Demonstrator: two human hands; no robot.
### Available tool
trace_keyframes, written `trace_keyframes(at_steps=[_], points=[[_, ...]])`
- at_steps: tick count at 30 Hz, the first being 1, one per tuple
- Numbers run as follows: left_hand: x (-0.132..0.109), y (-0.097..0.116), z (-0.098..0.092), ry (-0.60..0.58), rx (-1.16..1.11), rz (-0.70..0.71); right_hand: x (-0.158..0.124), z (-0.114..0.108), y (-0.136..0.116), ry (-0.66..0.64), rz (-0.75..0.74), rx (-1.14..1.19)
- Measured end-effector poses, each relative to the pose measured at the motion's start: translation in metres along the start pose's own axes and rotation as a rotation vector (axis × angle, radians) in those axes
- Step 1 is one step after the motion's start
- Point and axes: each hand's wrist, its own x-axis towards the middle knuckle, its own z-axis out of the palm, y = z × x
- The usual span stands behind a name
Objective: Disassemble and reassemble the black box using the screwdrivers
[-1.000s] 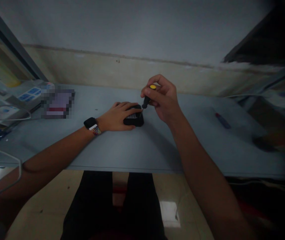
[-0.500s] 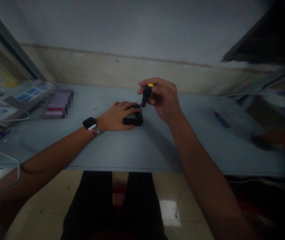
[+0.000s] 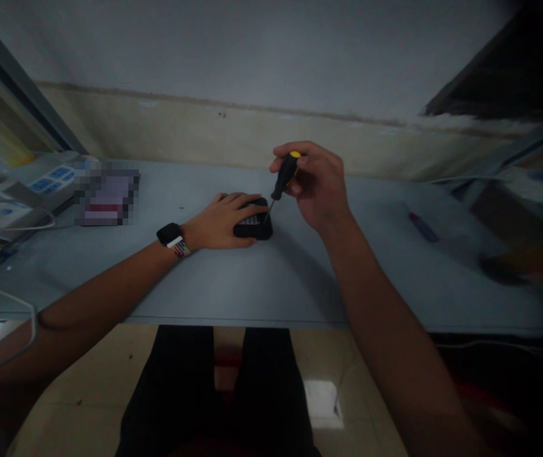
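Observation:
A small black device (image 3: 254, 226) lies on the grey table (image 3: 262, 285). My left hand (image 3: 219, 222), with a black watch on its wrist, lies over the device's left side and grips it. My right hand (image 3: 316, 184) is closed round a screwdriver (image 3: 283, 178) with a black and yellow handle. The screwdriver leans to the right, and its thin tip rests on the right end of the device.
A red and blue pen-like tool (image 3: 422, 227) lies on the table to the right. At the far left stand a grey machine with blue labels (image 3: 38, 184) and cables. A dark object (image 3: 500, 270) sits at the right. The wall runs close behind.
My right hand has turned the screwdriver and shifted slightly up and right; the handle now leans more. The left hand and the device have stayed put.

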Motion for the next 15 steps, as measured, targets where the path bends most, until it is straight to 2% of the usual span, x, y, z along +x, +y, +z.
trace_keyframes(at_steps=[7, 15], points=[[0.0000, -0.0001, 0.0004, 0.006, -0.005, 0.003, 0.0017, 0.0010, -0.0021, -0.003, -0.020, 0.103], [-0.0020, -0.0008, 0.0028, 0.065, -0.065, 0.019, 0.0055, -0.0004, -0.0015, 0.026, 0.009, 0.149]])
